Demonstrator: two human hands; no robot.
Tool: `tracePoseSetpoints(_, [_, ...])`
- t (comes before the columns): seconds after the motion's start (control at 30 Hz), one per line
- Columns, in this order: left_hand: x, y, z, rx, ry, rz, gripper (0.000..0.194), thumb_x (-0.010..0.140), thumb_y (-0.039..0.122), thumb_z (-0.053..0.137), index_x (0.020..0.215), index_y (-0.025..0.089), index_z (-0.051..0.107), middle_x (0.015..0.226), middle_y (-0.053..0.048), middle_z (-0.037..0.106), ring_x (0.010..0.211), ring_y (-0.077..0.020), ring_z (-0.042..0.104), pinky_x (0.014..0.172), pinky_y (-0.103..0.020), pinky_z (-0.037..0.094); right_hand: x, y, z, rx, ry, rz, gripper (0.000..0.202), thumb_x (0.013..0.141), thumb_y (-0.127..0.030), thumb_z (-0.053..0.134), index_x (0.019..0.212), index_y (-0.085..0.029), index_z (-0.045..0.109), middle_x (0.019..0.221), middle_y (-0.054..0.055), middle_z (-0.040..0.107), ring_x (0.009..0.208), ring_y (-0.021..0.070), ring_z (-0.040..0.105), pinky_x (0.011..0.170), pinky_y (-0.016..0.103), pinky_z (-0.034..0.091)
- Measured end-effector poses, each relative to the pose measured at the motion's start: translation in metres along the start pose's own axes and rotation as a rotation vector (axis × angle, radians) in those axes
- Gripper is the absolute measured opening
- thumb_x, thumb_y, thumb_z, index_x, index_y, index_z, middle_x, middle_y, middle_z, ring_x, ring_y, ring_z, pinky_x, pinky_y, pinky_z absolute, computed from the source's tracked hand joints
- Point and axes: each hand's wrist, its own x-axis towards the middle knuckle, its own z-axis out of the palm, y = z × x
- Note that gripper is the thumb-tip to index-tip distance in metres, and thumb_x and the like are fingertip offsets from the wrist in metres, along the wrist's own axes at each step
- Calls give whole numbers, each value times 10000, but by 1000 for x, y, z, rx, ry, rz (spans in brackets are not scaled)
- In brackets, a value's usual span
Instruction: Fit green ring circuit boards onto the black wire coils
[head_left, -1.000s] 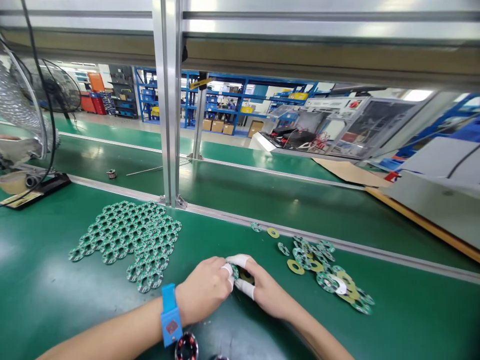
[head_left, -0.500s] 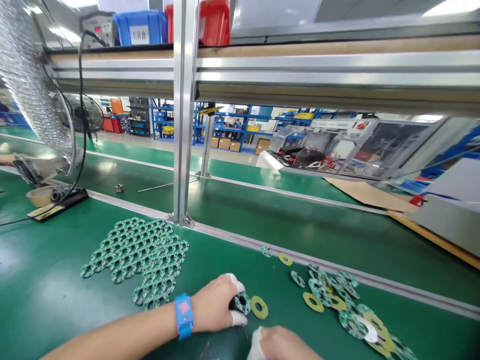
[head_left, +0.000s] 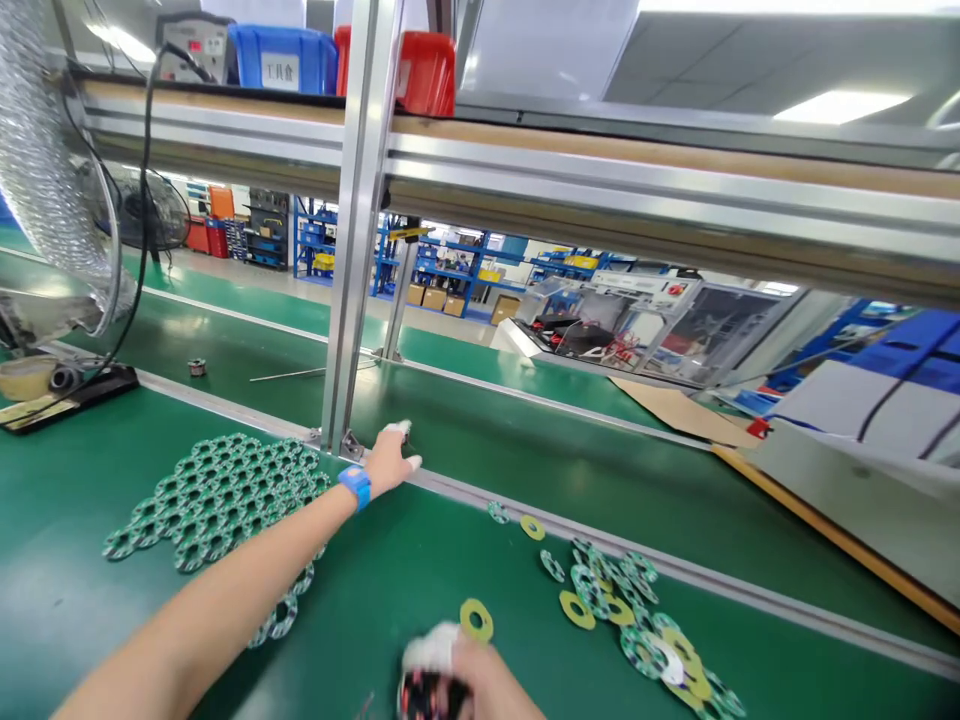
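My left hand [head_left: 388,458], with white finger covers and a blue wrist strap [head_left: 355,485], reaches over the metal rail beside the upright post. Its thumb and fingers curve around a small dark piece, mostly hidden. Low in the middle, my blurred right hand [head_left: 469,665] grips a dark part with copper-red windings [head_left: 424,698], probably a wound stator. A yellow ring [head_left: 476,621] lies just beyond that hand. Under and left of my left forearm, green ring-shaped circuit boards [head_left: 225,495] are laid out in close rows.
To the right lies a loose pile of green ring boards [head_left: 592,590] and yellow rings. An aluminium post [head_left: 352,230] rises from the rail [head_left: 465,495]. A small wound part [head_left: 196,367] sits on the belt behind it. A foil duct [head_left: 45,150] hangs at left.
My left hand has moved from beside the yellow ring, up and left over the rail. My right hand has shifted left and now shows the wound part in its grip. The view has tilted.
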Motion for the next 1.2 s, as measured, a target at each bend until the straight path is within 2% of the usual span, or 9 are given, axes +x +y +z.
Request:
tracePoseSetpoints(0.13, [-76, -3, 3, -123, -359, 101, 800, 563, 52, 659, 1317, 153, 413, 1113, -73, 595, 942, -180, 580, 796, -262, 487, 8, 8, 11, 294, 122, 245, 414, 690, -310, 640, 1064, -161, 542, 816, 59, 595, 753, 243, 608, 520, 314, 551])
tracePoseSetpoints(0.3, [-134, -1, -2, -207, -548, 171, 936, 518, 138, 698, 1373, 149, 317, 1151, -81, 563, 1009, -214, 538, 906, -331, 443, 8, 0, 11, 370, 197, 314, 376, 617, -265, 587, 973, -175, 506, 749, 14, 539, 640, 192, 577, 440, 259, 511])
tracePoseSetpoints(0.47, [-132, 3, -4, -335, -581, 165, 823, 590, 128, 637, 1356, 102, 335, 1071, -78, 624, 894, -196, 593, 827, -296, 474, 5, -12, 9, 68, 170, 185, 391, 679, -205, 560, 1068, -182, 530, 746, -1, 529, 506, 134, 507, 480, 261, 479])
tracePoseSetpoints(0.67, [-132, 2, -7, -239, -573, 248, 906, 614, 78, 582, 1426, 115, 181, 1339, -139, 443, 1201, -244, 430, 1025, -365, 341, 6, -12, -4, -248, 183, 134, 72, 737, -205, 536, 675, -185, 568, 603, 4, 529, 544, 180, 519, 535, 297, 452])
tracePoseSetpoints(0.77, [-135, 0, 0, -168, -460, 195, 1058, 542, 131, 713, 1432, 105, 141, 1276, -165, 448, 1119, -270, 471, 968, -398, 393, 8, -9, -12, -312, 253, 134, 154, 745, -235, 547, 861, -161, 617, 662, 24, 556, 538, 187, 533, 527, 310, 480])
tracePoseSetpoints(0.83, [-136, -1, 6, -198, -412, 172, 1051, 542, 147, 747, 1426, 131, 178, 1142, -112, 536, 973, -230, 544, 877, -365, 453, 10, -9, -13, -341, 268, 14, 380, 755, -223, 548, 1129, -154, 559, 881, 86, 608, 671, 211, 586, 617, 335, 522])
tracePoseSetpoints(0.9, [-135, -2, 9, -261, -413, 189, 982, 574, 133, 742, 1412, 155, 231, 1044, -61, 591, 874, -188, 576, 816, -320, 475, 11, -11, -13, -411, 230, -185, 393, 816, -178, 495, 1208, -195, 524, 1040, 109, 602, 842, 228, 592, 716, 346, 522])
tracePoseSetpoints(1.03, [-133, -2, 6, -262, -417, 245, 779, 608, 102, 724, 1323, 138, 416, 1046, -71, 637, 907, -196, 602, 844, -301, 471, 9, -18, -5, -674, 132, -502, 348, 905, -71, 315, 947, -190, 639, 857, 102, 645, 822, 230, 588, 697, 343, 503])
tracePoseSetpoints(1.2, [-132, -3, 1, -267, -423, 236, 611, 645, 127, 706, 1231, 114, 532, 1152, -115, 619, 1030, -242, 587, 920, -318, 452, 1, -24, 0, -672, -28, -536, 263, 948, -192, 362, 1035, -161, 609, 843, 107, 660, 756, 220, 618, 624, 299, 516])
